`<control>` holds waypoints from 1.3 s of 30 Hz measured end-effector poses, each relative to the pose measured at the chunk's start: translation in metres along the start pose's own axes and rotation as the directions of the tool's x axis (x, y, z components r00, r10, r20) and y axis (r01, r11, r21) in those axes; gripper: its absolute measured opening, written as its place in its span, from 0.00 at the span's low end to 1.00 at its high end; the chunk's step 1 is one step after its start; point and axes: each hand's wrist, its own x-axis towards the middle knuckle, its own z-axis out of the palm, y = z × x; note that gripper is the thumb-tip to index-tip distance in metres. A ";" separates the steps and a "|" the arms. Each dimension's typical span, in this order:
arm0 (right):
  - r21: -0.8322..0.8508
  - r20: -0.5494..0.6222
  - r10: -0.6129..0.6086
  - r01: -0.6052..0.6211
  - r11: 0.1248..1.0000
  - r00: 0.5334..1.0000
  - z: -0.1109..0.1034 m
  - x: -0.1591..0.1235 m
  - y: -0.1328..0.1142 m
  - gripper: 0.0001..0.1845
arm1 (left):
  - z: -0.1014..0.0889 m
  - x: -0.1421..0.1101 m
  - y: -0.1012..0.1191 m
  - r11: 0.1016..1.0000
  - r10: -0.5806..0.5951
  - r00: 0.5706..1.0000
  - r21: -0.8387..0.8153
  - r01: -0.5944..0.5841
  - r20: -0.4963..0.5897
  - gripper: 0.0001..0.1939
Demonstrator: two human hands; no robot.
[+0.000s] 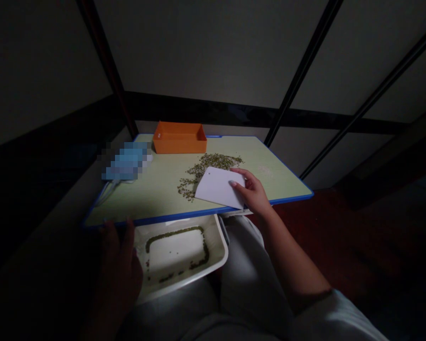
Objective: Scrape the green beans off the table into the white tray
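Observation:
My right hand (252, 192) pinches a white plastic scraper (218, 188) with a small hole in one corner. The scraper rests low over the table near its front edge, against a scattered pile of small green beans (213, 163). Below that edge, a white plastic basin (220, 251) sits tilted at my lap, with more green beans lying along the edges of its floor. My left hand (122, 265), in deep shadow, is closed at the basin's left side, its fingertips close to the table edge. The basin's left rim is mostly hidden by that hand.
An orange open box (180, 144) stands at the back of the pale table (156, 194), which has a blue edge. A blurred blue item (128, 161) with pale cords lies at the left. Panelled walls (206, 47) rise behind the table.

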 end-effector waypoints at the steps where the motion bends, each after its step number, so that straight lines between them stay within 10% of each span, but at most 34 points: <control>1: 0.003 0.007 0.001 -0.001 1.000 1.000 0.000 0.000 0.000 0.22 | 0.000 0.000 0.000 1.000 -0.003 1.000 -0.001 0.003 -0.001 0.38; 39: -0.013 0.192 0.050 -0.049 0.999 0.980 0.004 -0.002 -0.006 0.25 | -0.002 0.000 0.005 0.994 -0.080 0.995 -0.069 0.083 0.054 0.37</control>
